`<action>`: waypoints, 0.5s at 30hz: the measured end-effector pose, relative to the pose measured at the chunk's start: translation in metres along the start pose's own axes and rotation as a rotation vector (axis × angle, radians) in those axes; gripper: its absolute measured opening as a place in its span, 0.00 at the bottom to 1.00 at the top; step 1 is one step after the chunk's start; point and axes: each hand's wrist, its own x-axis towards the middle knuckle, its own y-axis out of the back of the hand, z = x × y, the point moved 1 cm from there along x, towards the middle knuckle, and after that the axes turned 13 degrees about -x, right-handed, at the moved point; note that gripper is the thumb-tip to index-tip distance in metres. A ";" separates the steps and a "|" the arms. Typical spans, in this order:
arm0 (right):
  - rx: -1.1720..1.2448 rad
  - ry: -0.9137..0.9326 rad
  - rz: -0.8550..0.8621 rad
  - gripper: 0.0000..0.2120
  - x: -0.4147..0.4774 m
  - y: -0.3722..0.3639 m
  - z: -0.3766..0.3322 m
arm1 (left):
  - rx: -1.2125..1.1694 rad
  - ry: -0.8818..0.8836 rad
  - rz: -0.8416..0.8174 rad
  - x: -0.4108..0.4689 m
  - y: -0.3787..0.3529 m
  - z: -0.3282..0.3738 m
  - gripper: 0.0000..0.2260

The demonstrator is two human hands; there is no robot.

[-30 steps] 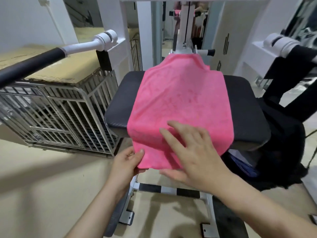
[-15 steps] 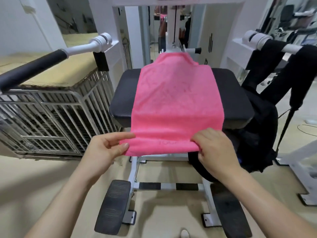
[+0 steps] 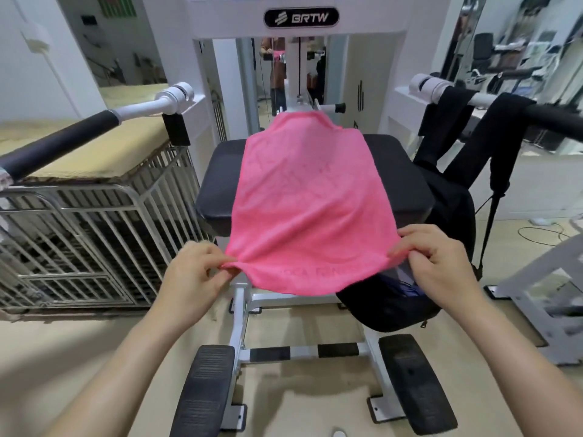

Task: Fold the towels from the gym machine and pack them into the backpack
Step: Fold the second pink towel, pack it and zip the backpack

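A pink towel [image 3: 307, 197] lies spread over the black padded seat [image 3: 400, 181] of a white gym machine [image 3: 301, 17], its near edge lifted off the seat front. My left hand [image 3: 192, 275] pinches the towel's near left corner. My right hand [image 3: 441, 266] pinches the near right corner. A black backpack [image 3: 448, 216] hangs by its straps from the machine's right arm bar, beside the seat, with its open mouth low at the right, partly hidden behind the towel.
A metal wire cage [image 3: 91, 241] topped with cardboard stands at the left. The machine's left arm bar [image 3: 63, 143] reaches over it. Two black footplates [image 3: 205, 392] sit on the floor below the seat. Another machine's frame [image 3: 542, 288] stands at the right.
My hands moved from lying on the towel's hanging edge to gripping its two near corners, and lifted that edge up and toward me. The view tilted upward.
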 end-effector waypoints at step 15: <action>0.463 -0.226 -0.449 0.13 0.029 0.032 -0.010 | -0.817 0.271 -0.413 0.020 0.014 0.007 0.23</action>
